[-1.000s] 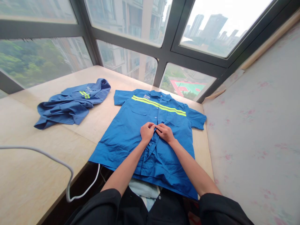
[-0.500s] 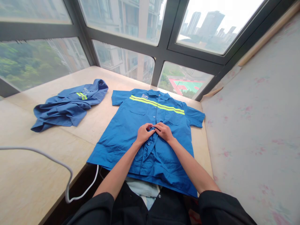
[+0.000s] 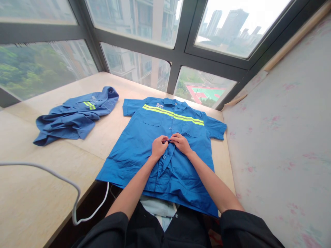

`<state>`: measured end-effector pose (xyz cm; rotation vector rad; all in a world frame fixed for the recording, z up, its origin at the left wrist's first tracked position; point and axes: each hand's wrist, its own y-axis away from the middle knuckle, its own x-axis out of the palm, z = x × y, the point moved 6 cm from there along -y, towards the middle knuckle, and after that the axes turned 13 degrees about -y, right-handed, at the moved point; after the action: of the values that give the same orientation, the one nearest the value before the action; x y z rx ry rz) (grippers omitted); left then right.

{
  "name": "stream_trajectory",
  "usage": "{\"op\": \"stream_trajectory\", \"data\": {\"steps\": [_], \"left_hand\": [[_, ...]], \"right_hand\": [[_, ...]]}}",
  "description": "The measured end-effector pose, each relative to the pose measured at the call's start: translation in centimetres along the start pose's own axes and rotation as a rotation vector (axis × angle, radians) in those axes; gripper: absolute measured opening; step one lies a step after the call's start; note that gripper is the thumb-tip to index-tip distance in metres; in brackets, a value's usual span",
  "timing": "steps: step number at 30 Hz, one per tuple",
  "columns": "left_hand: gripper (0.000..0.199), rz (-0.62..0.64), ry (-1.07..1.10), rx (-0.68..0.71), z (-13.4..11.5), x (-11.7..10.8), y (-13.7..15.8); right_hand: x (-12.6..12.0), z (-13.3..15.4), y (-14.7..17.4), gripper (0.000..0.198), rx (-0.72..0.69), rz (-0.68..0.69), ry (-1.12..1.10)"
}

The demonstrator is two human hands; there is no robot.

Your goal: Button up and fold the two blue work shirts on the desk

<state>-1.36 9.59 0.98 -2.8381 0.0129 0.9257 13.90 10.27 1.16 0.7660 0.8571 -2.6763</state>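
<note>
A blue short-sleeved work shirt [image 3: 134, 148] with a yellow-and-grey reflective stripe lies spread front side up, collar away from me. Its upper front is buttoned; lower down the placket parts. At the middle of the placket, my left hand [image 3: 159, 146] pinches the cloth edge. Close against it on the right, my right hand [image 3: 181, 142] grips the other side of the placket, fingertips nearly touching the left ones. Any button between the fingers is hidden. One button [image 3: 164, 157] shows just below my hands on the opened strip.
A second blue shirt [image 3: 74, 117] lies crumpled on the pale tabletop [image 3: 23, 182] at the left. A white cable [image 3: 59, 176] loops over the table's near edge. Windows [image 3: 139, 65] stand behind, and a flowered wall [image 3: 279, 148] borders the right side.
My fingertips have shifted slightly and pinch the placket edge a little raised. The shirt and my arms are nearly where they were.
</note>
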Motion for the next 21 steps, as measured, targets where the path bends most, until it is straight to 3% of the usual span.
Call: {"op": "stream_trajectory", "data": {"steps": [8,17,21], "left_hand": [[0.025,-0.019,0.008,-0.011,0.13,0.04,0.09],[0.023,-0.042,-0.002,0.01,0.08,0.01,0.12],[0.022,-0.038,-0.026,0.008,-0.05,-0.03,0.11]], "right_hand": [[-0.2,0.01,-0.2,0.022,0.064,0.021,-0.088],[-0.12,0.84,-0.19,0.02,0.028,0.011,0.007],[-0.47,0.49,-0.02,0.015,0.092,-0.051,0.08]]}}
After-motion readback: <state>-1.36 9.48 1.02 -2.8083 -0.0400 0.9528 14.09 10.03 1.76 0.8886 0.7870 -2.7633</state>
